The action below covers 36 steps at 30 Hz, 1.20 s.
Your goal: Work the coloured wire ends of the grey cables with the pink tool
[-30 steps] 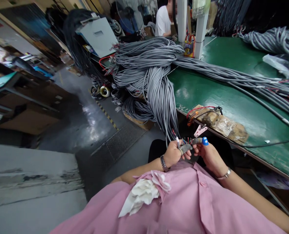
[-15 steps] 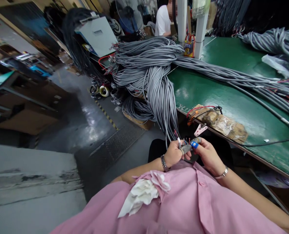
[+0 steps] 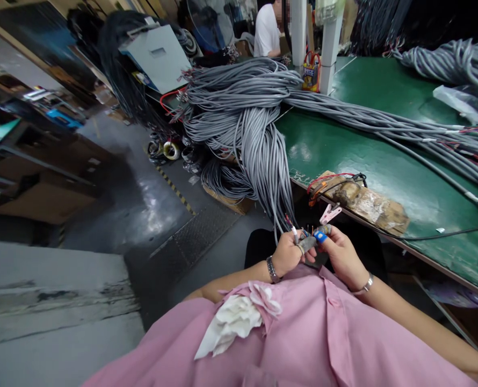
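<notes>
My left hand [image 3: 289,253], with a grey cover on its thumb, is closed on the end of a grey cable [image 3: 294,233] whose thin coloured wires fan out above the fingers. Just to its right, my right hand [image 3: 341,255] pinches at those wire ends; blue tape wraps its thumb and a grey cover sits on its index finger. The fingertips of both hands nearly meet, so exactly which wires lie between them is hidden. A pink clip [image 3: 330,214] is just beyond my right hand, at the table edge.
A large bundle of grey cables [image 3: 263,145] hangs over the corner of the green table [image 3: 315,145]. On its edge lies a taped wooden block [image 3: 368,203] with red and black leads. A white post [image 3: 331,48] rises behind, and a person in white [image 3: 266,32] sits farther back.
My right fingertips have shifted slightly left, closer to my left thumb. My left hand keeps its hold on the cable end. The view has moved a little.
</notes>
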Each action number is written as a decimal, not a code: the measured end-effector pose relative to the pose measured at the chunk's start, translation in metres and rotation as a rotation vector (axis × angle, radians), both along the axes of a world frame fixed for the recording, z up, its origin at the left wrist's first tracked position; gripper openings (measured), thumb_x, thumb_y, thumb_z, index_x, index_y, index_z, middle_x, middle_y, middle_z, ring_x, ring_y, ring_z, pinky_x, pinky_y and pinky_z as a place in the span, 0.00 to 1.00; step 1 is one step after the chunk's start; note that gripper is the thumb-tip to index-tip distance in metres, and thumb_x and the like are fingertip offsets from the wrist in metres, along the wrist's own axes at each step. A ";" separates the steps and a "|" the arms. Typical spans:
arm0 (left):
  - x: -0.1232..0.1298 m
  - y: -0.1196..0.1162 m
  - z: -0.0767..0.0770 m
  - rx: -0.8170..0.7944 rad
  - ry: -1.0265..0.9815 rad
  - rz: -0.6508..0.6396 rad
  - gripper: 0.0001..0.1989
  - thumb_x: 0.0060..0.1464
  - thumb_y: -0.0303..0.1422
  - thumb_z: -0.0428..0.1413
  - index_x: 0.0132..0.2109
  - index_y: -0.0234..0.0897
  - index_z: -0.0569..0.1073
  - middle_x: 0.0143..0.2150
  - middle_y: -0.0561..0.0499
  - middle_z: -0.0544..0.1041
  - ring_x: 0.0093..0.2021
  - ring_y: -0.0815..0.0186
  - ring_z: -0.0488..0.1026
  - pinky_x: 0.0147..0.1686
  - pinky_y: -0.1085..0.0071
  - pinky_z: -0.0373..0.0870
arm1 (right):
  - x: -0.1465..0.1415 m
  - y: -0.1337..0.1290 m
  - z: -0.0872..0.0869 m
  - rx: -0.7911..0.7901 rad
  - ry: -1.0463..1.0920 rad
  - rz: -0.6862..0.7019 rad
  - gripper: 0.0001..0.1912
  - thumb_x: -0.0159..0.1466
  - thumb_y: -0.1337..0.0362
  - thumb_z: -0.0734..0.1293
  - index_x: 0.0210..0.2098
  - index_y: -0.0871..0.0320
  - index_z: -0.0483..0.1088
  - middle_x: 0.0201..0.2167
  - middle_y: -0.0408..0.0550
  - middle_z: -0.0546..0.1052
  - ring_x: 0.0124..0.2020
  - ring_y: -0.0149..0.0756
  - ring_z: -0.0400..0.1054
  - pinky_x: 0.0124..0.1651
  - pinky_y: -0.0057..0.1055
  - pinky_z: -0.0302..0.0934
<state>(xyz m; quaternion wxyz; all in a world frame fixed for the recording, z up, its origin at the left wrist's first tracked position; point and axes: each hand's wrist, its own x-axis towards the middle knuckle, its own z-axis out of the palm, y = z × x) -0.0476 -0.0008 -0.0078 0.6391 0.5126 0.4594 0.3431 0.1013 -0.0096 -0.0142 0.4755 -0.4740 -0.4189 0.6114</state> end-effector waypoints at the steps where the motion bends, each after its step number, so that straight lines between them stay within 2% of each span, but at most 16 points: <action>1: 0.001 0.000 0.001 -0.003 0.004 0.015 0.20 0.53 0.47 0.56 0.28 0.31 0.72 0.20 0.48 0.75 0.18 0.70 0.71 0.17 0.78 0.62 | -0.001 0.000 -0.001 -0.004 0.016 -0.022 0.13 0.60 0.53 0.68 0.31 0.57 0.66 0.22 0.39 0.68 0.23 0.29 0.58 0.28 0.28 0.53; 6: 0.000 0.001 -0.001 0.001 -0.011 0.073 0.21 0.52 0.48 0.56 0.28 0.31 0.71 0.22 0.47 0.75 0.19 0.70 0.72 0.17 0.78 0.61 | -0.001 0.001 0.000 0.001 0.070 -0.016 0.13 0.59 0.54 0.69 0.31 0.57 0.67 0.21 0.39 0.67 0.23 0.28 0.57 0.28 0.28 0.53; 12: -0.003 0.001 -0.007 0.009 -0.051 0.145 0.21 0.52 0.49 0.56 0.31 0.32 0.70 0.25 0.48 0.77 0.19 0.70 0.72 0.16 0.78 0.59 | 0.006 0.002 0.001 -0.016 0.072 0.031 0.14 0.56 0.55 0.72 0.34 0.58 0.70 0.28 0.44 0.72 0.27 0.31 0.62 0.30 0.30 0.56; 19: -0.002 -0.001 -0.007 0.052 -0.025 0.113 0.20 0.53 0.48 0.56 0.29 0.32 0.71 0.22 0.49 0.75 0.19 0.70 0.72 0.16 0.77 0.60 | 0.006 0.001 0.003 -0.001 0.058 0.007 0.13 0.56 0.55 0.71 0.31 0.58 0.70 0.25 0.42 0.70 0.25 0.29 0.59 0.29 0.29 0.55; 28: -0.002 -0.002 -0.008 0.053 -0.085 0.198 0.17 0.52 0.45 0.57 0.31 0.32 0.71 0.22 0.50 0.76 0.18 0.71 0.71 0.15 0.78 0.58 | 0.002 -0.005 0.001 -0.023 0.083 -0.024 0.12 0.56 0.57 0.72 0.29 0.59 0.69 0.24 0.41 0.69 0.24 0.28 0.58 0.29 0.28 0.53; 36: -0.001 0.003 -0.008 0.032 -0.176 0.259 0.16 0.51 0.43 0.58 0.30 0.32 0.69 0.21 0.53 0.73 0.15 0.74 0.68 0.13 0.79 0.54 | 0.004 -0.008 -0.005 -0.033 0.102 0.033 0.12 0.54 0.58 0.73 0.27 0.58 0.69 0.23 0.40 0.69 0.24 0.28 0.57 0.28 0.27 0.52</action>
